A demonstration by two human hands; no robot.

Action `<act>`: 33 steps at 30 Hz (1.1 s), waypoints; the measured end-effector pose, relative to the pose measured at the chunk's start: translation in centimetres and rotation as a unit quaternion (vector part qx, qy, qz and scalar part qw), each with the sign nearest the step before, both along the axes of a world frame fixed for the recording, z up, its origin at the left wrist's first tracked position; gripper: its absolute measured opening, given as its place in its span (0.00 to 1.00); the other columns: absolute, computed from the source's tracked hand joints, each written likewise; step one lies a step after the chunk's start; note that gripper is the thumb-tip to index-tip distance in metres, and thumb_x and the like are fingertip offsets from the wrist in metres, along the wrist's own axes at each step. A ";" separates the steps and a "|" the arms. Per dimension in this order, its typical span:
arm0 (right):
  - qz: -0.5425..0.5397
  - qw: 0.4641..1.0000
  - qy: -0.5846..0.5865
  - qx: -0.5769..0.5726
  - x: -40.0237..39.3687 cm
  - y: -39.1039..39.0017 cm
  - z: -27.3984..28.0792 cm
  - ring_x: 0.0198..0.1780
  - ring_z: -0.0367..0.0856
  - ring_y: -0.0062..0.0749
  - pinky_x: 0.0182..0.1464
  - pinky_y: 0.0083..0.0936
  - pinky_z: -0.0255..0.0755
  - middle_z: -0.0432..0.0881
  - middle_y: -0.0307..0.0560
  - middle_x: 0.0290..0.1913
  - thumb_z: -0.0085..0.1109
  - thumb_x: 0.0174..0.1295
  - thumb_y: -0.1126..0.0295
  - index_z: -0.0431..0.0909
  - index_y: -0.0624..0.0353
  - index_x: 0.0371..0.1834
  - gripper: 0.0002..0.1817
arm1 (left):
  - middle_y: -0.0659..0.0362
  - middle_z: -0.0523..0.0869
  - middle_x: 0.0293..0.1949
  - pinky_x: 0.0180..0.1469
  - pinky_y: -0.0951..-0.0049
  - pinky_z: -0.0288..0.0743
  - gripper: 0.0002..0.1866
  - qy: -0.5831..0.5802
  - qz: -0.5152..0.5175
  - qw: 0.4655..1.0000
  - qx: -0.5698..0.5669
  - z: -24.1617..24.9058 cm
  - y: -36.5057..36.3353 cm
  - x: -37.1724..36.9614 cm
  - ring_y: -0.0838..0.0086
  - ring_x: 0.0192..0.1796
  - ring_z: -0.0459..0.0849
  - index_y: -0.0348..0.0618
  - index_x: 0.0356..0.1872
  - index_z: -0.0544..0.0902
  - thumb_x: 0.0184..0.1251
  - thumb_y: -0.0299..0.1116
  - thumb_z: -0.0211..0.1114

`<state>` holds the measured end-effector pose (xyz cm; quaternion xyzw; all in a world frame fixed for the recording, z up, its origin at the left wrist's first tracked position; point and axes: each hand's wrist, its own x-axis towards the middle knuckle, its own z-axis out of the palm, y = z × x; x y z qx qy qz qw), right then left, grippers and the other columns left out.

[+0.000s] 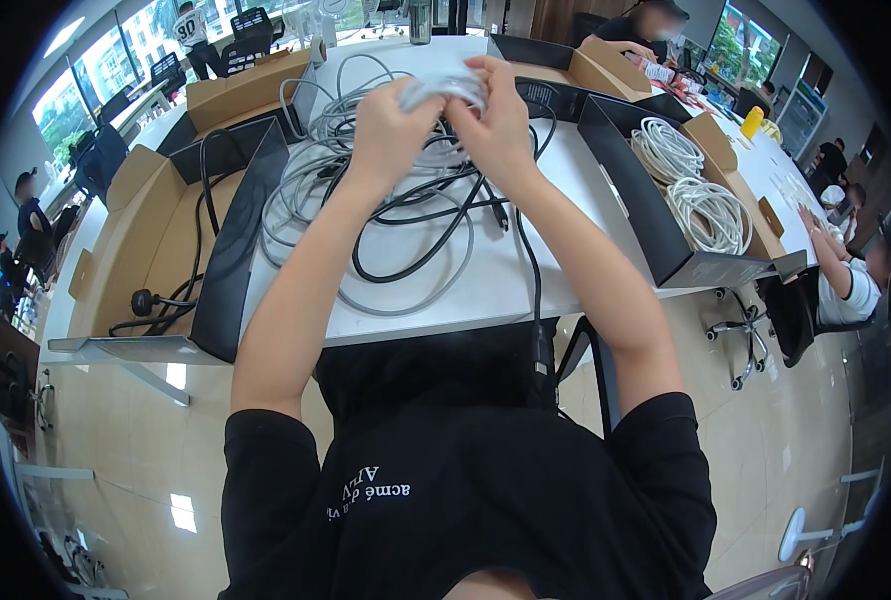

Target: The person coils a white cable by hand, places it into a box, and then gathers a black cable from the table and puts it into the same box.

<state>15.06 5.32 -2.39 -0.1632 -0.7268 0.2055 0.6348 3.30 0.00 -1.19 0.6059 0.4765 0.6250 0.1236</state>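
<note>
My L hand and R hand both pinch the wht-gray cable bundle, bit blurry, held over the tangled cables on the tbl; blk box w/ two coils sits R, co-worker way beyond.
</note>
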 end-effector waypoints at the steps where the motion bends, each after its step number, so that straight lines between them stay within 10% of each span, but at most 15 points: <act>1: -0.044 0.993 -0.058 0.098 0.4 0.3 0.0 0.29 0.76 0.34 0.29 0.27 0.70 0.74 0.45 0.29 0.54 0.46 0.75 0.68 0.59 0.41 0.16 | 0.54 0.77 0.16 0.25 0.68 0.68 0.13 0.120 0.047 0.991 0.024 -0.1 0.0 0.0 0.65 0.20 0.77 0.36 0.21 0.75 0.53 0.37 0.61; 3: -0.129 0.933 -0.171 0.289 1.0 0.8 0.1 0.32 0.77 0.39 0.32 0.30 0.71 0.75 0.46 0.34 0.54 0.42 0.79 0.66 0.57 0.48 0.24 | 0.49 0.79 0.20 0.29 0.63 0.71 0.13 0.233 0.084 0.967 0.057 -0.4 0.2 0.1 0.56 0.25 0.79 0.34 0.26 0.76 0.51 0.37 0.61; 8: -0.088 0.946 -0.244 0.194 0.8 0.8 -1.1 0.36 0.77 0.43 0.32 0.33 0.71 0.77 0.47 0.39 0.52 0.41 0.81 0.67 0.53 0.55 0.31 | 0.41 0.80 0.31 0.39 0.63 0.73 0.24 0.256 0.094 0.960 -0.069 0.0 -0.4 0.0 0.50 0.37 0.81 0.29 0.47 0.64 0.53 0.35 0.60; 18: -0.135 0.946 -0.231 0.181 1.4 1.5 -0.6 0.25 0.77 0.46 0.26 0.32 0.69 0.77 0.51 0.24 0.55 0.49 0.73 0.70 0.58 0.37 0.11 | 0.48 0.79 0.26 0.36 0.64 0.73 0.43 0.254 0.087 0.963 0.009 -0.6 -0.2 0.3 0.57 0.29 0.81 0.34 0.61 0.38 0.53 0.27 0.60; 24: -0.068 0.995 -0.066 0.024 1.3 1.9 0.0 0.16 0.72 0.33 0.21 0.26 0.64 0.72 0.47 0.15 0.56 0.54 0.68 0.70 0.61 0.23 0.09 | 0.57 0.80 0.27 0.36 0.76 0.71 0.31 0.076 -0.025 0.997 0.000 -0.6 1.2 -0.2 0.74 0.31 0.79 0.35 0.58 0.59 0.56 0.34 0.62; 28: 0.165 0.960 0.084 -0.209 1.5 2.7 0.2 0.14 0.65 0.15 0.16 0.16 0.57 0.66 0.34 0.14 0.51 0.62 0.64 0.68 0.58 0.23 0.12 | 0.61 0.79 0.22 0.32 0.86 0.65 0.19 -0.052 -0.215 0.970 -0.099 -0.2 0.7 0.0 0.81 0.28 0.76 0.40 0.35 0.80 0.62 0.49 0.56; 33: 0.144 0.969 0.064 -0.190 1.1 2.6 -0.3 0.14 0.66 0.19 0.17 0.20 0.60 0.67 0.37 0.12 0.54 0.58 0.64 0.69 0.60 0.22 0.13 | 0.65 0.75 0.14 0.26 0.86 0.65 0.18 -0.028 -0.193 0.978 -0.072 -0.4 0.4 0.3 0.85 0.16 0.70 0.40 0.27 0.79 0.63 0.46 0.55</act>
